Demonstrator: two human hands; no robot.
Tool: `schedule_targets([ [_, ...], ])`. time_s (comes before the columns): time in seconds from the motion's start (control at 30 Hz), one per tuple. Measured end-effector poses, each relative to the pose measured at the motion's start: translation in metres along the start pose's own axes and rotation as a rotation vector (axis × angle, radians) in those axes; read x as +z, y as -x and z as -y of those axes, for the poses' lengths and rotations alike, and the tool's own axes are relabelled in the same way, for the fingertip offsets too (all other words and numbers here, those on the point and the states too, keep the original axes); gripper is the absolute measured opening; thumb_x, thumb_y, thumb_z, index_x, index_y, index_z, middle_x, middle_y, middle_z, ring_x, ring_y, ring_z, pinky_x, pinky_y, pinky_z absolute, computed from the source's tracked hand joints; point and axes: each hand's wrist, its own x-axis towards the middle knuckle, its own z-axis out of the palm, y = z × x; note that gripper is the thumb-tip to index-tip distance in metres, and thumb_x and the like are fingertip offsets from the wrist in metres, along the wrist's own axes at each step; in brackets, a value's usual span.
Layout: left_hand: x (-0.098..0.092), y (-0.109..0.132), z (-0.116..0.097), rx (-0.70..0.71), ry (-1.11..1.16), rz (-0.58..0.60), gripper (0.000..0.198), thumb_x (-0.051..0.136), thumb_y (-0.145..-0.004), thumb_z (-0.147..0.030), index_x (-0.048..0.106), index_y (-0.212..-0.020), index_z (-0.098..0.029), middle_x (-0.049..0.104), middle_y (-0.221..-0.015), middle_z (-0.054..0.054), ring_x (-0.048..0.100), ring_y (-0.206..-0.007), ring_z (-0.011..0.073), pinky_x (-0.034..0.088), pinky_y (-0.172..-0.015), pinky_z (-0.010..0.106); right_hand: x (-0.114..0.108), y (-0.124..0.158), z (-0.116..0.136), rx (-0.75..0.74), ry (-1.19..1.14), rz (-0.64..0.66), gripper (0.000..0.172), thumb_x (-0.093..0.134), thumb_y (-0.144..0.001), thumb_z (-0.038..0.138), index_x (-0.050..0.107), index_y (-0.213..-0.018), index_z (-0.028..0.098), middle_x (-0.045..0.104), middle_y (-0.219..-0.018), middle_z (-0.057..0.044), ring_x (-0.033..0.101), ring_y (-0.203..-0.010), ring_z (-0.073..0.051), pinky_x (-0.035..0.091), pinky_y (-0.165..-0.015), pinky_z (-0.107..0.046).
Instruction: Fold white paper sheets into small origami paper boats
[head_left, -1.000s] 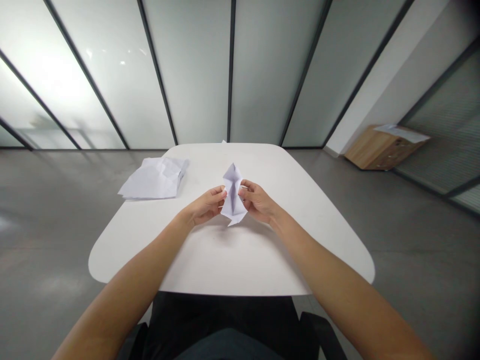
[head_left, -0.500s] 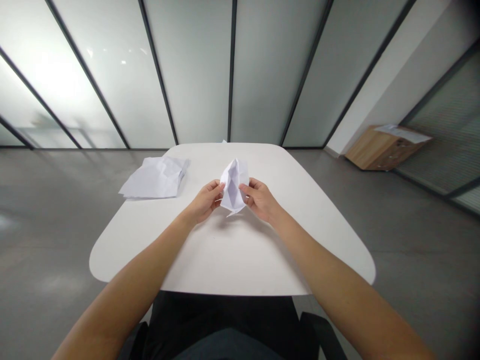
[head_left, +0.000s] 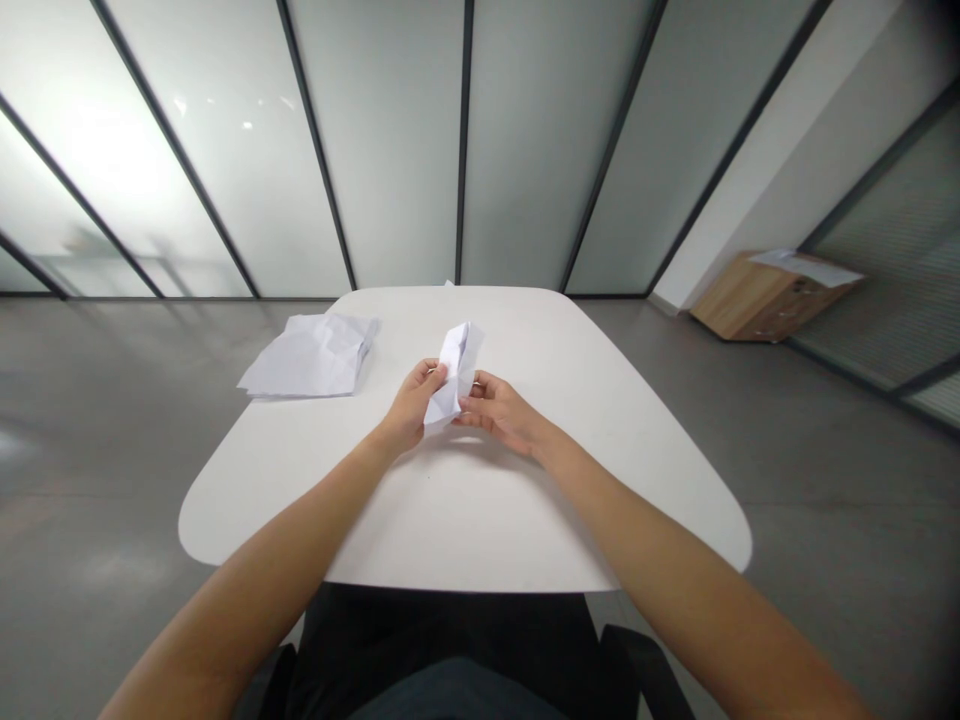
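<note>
A piece of folded white paper is held up just above the table, narrow and slightly tilted to the right at its top. My left hand is closed on its left side, thumb on the near face. On the lower right edge, my right hand pinches the paper between thumb and fingers. Some of the fingertips are hidden behind the folded layers.
A stack of creased white paper sheets lies at the table's left edge. The white table has rounded corners. A wooden drawer cabinet stands on the floor at the right, and frosted glass panels rise behind.
The paper was spread open with a hollow facing me; now it is flatter and narrower, turned slightly. My right hand has shifted left and down along its edge.
</note>
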Motion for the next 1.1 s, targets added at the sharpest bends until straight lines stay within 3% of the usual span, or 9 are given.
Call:
schedule_targets([
  [0.13,0.005,0.001,0.007,0.045,-0.063,-0.041,0.047,0.073,-0.084,-0.059,0.054,-0.104,-0.021,0.061,-0.080,-0.002,0.059,-0.064,0.0129,0.046,-0.053,0.023,0.005,-0.002,-0.005,0.002,-0.019,-0.084,0.046,0.094,-0.067,0.030,0.065,-0.102,0.023,0.073,-0.097,-0.002,0.069,-0.085,-0.018,0.060,-0.080,-0.035],
  [0.33,0.012,0.001,0.018,0.240,-0.314,-0.111,0.043,0.059,-0.096,-0.058,0.055,-0.116,-0.019,0.063,-0.105,0.005,0.062,-0.099,0.0178,0.051,-0.084,0.028,0.015,-0.004,-0.007,-0.005,-0.034,-0.226,0.051,0.097,-0.059,0.030,0.061,-0.095,0.024,0.072,-0.086,0.001,0.069,-0.078,-0.017,0.058,-0.072,-0.033],
  [0.4,0.013,0.002,0.019,0.271,-0.377,-0.147,0.045,0.057,-0.097,-0.058,0.055,-0.119,-0.019,0.064,-0.108,0.006,0.062,-0.103,0.0184,0.050,-0.088,0.029,0.016,-0.004,-0.007,0.000,-0.047,-0.249,0.051,0.098,-0.057,0.028,0.060,-0.092,0.024,0.071,-0.083,0.002,0.068,-0.076,-0.016,0.057,-0.070,-0.031],
  [0.6,0.013,0.001,0.019,0.061,-0.165,-0.087,0.052,0.061,-0.092,-0.064,0.051,-0.119,-0.021,0.069,-0.093,0.005,0.067,-0.080,0.0184,0.054,-0.071,0.031,0.014,-0.002,-0.004,0.032,-0.096,-0.193,0.049,0.094,-0.061,0.026,0.066,-0.102,0.025,0.074,-0.092,0.000,0.068,-0.078,-0.017,0.056,-0.067,-0.029],
  [0.67,0.012,0.000,0.017,0.055,-0.114,-0.080,0.050,0.066,-0.090,-0.060,0.052,-0.118,-0.021,0.069,-0.092,0.004,0.066,-0.075,0.0170,0.054,-0.068,0.029,0.014,-0.001,-0.002,0.038,-0.106,-0.173,0.049,0.092,-0.062,0.023,0.068,-0.104,0.025,0.074,-0.095,0.000,0.067,-0.077,-0.016,0.056,-0.067,-0.028],
  [0.8,0.004,-0.004,0.010,0.131,-0.150,-0.101,0.043,0.067,-0.091,-0.053,0.053,-0.118,-0.022,0.069,-0.094,0.003,0.065,-0.075,0.0158,0.053,-0.066,0.027,0.009,-0.001,0.002,0.033,-0.096,-0.172,0.040,0.088,-0.064,0.023,0.070,-0.100,0.024,0.074,-0.095,0.000,0.065,-0.076,-0.016,0.056,-0.068,-0.029],
  [0.9,-0.007,-0.009,0.001,0.221,-0.313,-0.130,0.038,0.065,-0.093,-0.050,0.056,-0.117,-0.022,0.069,-0.095,0.003,0.063,-0.077,0.0154,0.050,-0.067,0.025,0.001,-0.003,0.007,0.029,-0.057,-0.243,0.029,0.085,-0.066,0.024,0.069,-0.090,0.024,0.071,-0.086,0.002,0.062,-0.071,-0.014,0.054,-0.065,-0.027],
  [1.0,-0.021,-0.013,-0.008,0.339,-0.553,-0.188,0.027,0.061,-0.095,-0.046,0.061,-0.099,-0.019,0.064,-0.087,0.001,0.057,-0.077,0.0139,0.045,-0.066,0.023,-0.012,-0.005,0.011,0.008,-0.032,-0.343,0.023,0.083,-0.066,0.022,0.065,-0.080,0.022,0.063,-0.075,0.005,0.056,-0.062,-0.010,0.052,-0.061,-0.025],
  [1.1,-0.030,-0.016,-0.014,0.383,-0.680,-0.222,0.029,0.058,-0.096,-0.045,0.056,-0.082,-0.019,0.057,-0.077,-0.001,0.050,-0.071,0.0128,0.039,-0.062,0.023,-0.020,-0.006,0.012,0.005,0.007,-0.341,0.021,0.083,-0.070,0.023,0.066,-0.082,0.022,0.062,-0.081,0.002,0.060,-0.069,-0.012,0.057,-0.067,-0.028],
])
